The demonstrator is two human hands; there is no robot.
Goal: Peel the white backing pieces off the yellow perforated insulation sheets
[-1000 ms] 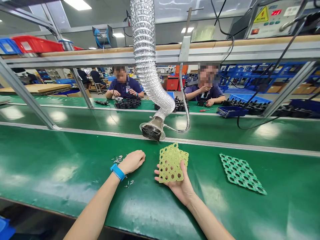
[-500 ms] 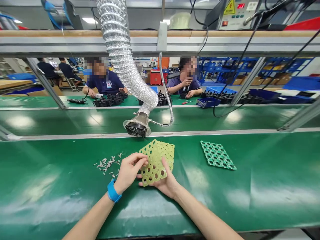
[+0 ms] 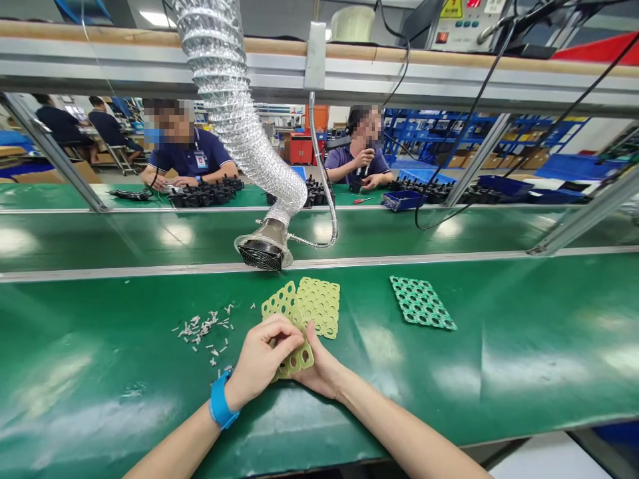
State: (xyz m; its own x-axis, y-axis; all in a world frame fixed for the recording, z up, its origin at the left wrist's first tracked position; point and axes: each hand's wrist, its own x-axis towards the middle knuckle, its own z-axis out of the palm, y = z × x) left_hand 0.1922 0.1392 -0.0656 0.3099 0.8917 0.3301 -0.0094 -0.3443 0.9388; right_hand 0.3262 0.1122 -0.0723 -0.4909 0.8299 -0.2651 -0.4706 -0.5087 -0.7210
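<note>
1. Left hand (image 3: 262,356), bare; five-fingered.
2. Broad, bright-blue wristband (image 3: 223,401), plain band, encircling the left wrist.
3. Left forearm (image 3: 177,442), bare, slender.
4. Right hand (image 3: 322,371) and wrist, bare.
5. Right forearm (image 3: 399,426), bare, slender.

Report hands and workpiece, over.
Both hands on yellow perforated panel. Second yellow panel just beyond. Loose pale pieces left of the hands. Green panel off right.
</note>
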